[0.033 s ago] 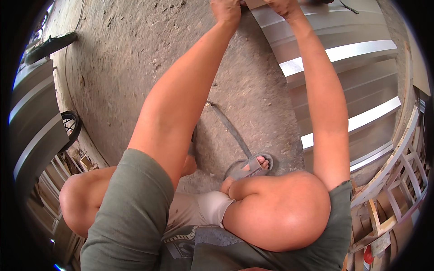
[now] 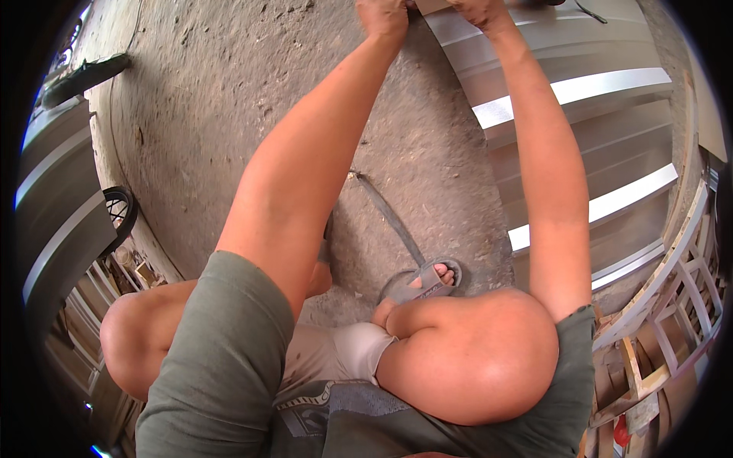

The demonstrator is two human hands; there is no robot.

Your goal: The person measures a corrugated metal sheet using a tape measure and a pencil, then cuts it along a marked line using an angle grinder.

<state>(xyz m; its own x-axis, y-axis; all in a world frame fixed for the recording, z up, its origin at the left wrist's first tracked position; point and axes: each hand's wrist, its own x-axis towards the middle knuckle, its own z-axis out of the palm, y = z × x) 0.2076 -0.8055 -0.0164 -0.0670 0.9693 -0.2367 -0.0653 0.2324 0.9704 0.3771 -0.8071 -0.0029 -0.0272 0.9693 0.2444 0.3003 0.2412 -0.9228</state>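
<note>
I am squatting, with both bare arms stretched forward to the top of the view. A long grey ribbed metal sheet [image 2: 580,130] lies on the dusty concrete floor [image 2: 229,91] and runs away to the right. My left hand [image 2: 382,19] is curled at the sheet's near corner. My right hand [image 2: 479,11] grips the same end edge, a little to the right. The frame's top edge cuts off the fingertips of both hands. My knees and a grey-green shirt fill the lower part of the view.
A thin dark strip [image 2: 389,217] lies on the floor by my sandalled foot [image 2: 431,278]. Grey metal panels [image 2: 61,221] and a spoked wheel [image 2: 122,214] stand at the left. A dark tyre [image 2: 84,76] lies at the upper left. Wooden frames [image 2: 672,305] are stacked at the right.
</note>
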